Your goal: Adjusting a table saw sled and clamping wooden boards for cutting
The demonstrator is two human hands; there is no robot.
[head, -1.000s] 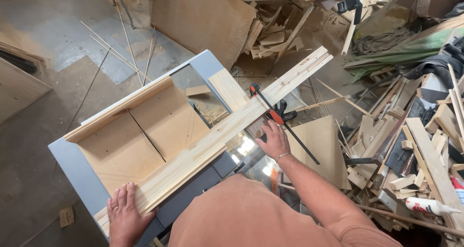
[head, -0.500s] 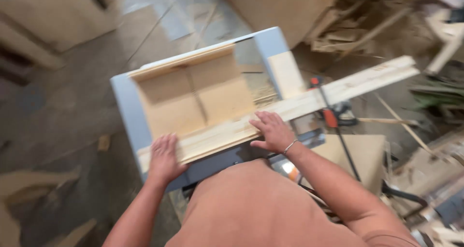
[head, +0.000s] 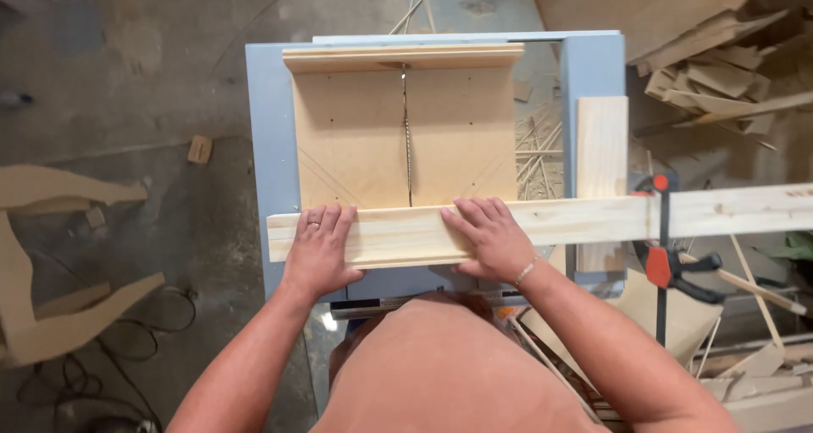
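on the blue saw table (head: 269, 145) a sled (head: 406, 137) — long board (head: 593, 220) across its near edge. left hand (head: 322, 247) and right hand (head: 487, 238) press flat on the board, fingers spread — clamp (head: 665, 259) at right.

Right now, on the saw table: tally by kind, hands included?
Hands: 2, left hand and right hand, both flat on the long pine board
Long pine boards: 1
Short pine offcuts: 1
Crosscut sleds: 1
Bar clamps: 1
Total: 6
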